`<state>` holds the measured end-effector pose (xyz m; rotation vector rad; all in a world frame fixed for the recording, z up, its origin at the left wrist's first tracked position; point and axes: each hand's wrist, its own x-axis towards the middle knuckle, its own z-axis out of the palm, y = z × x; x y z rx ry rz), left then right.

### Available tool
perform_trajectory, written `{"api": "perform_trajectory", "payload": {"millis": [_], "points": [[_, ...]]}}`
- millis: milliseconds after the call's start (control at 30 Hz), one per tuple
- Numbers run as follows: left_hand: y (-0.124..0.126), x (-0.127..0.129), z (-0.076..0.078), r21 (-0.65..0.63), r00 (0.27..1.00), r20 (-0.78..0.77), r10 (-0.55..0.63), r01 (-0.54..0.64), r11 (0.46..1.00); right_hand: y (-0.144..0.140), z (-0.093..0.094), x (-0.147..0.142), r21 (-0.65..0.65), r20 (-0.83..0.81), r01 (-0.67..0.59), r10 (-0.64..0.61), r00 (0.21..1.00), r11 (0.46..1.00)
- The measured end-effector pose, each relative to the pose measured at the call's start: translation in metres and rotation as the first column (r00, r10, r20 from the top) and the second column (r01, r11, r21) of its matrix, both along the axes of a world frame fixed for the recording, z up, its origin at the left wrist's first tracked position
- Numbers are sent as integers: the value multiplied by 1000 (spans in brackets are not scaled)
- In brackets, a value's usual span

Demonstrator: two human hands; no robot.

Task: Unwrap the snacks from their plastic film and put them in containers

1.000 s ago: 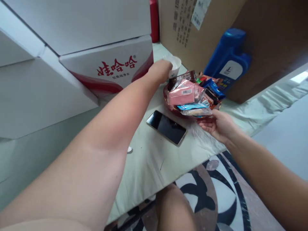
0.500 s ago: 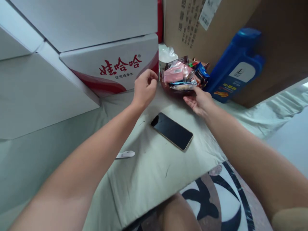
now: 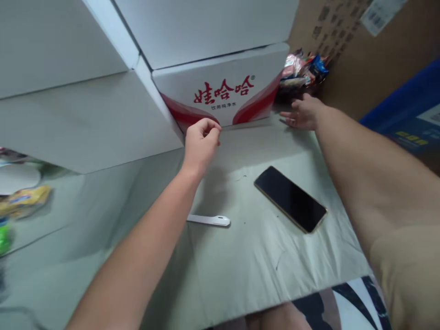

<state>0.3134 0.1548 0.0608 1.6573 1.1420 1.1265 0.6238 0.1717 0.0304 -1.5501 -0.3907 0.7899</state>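
Observation:
My left hand (image 3: 202, 143) hovers over the cloth in front of a white and red carton (image 3: 225, 94). Its fingers are curled in, thumb near the index fingertip, and I see nothing between them. At the right, my right hand (image 3: 305, 113) has its fingers apart just in front of a dark bowl (image 3: 292, 95). Wrapped snacks (image 3: 302, 68) in pink, blue and other packets fill the bowl, partly hidden by the carton. Whether the fingers touch the bowl I cannot tell. A phone (image 3: 290, 198) with a dark screen lies between my arms.
A white flat-handled object (image 3: 211, 220) lies partly behind my left forearm. White cartons (image 3: 206, 27) are stacked at the back. A big brown box (image 3: 347, 73) and a blue bottle (image 3: 405, 110) stand right. Yellow packets (image 3: 29, 200) lie far left on the pale cloth (image 3: 240, 266).
My view has swung left, so the bowl, phone and bottle appear farther right. My right hand has come off the bowl's front side, fingers spreading. My left hand has drawn left, away from the bowl.

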Motion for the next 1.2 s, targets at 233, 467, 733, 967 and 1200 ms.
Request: {"api": "perform_trajectory", "payload": {"millis": [233, 467, 733, 967, 1200], "points": [[-93, -86, 4, -153, 929, 319, 188, -146, 978, -57, 32, -77, -227, 133, 3, 28, 991, 974], [-138, -241, 23, -188, 694, 530, 488, -465, 865, -171, 21, -198, -398, 627, -405, 566, 535, 823], [-156, -354, 30, -320, 332, 665, 669, -683, 657, -123, 38, -469, -413, 798, -843, 583, -153, 344], [-177, -346, 2, -361, 529, 621, 579, -463, 810, 45, 23, -670, -423, 768, -750, 640, 0, 508], [-176, -359, 8, -524, 470, 633, 615, -324, 787, 117, -21, -701, -307, 738, -716, 632, 237, 627]]}}
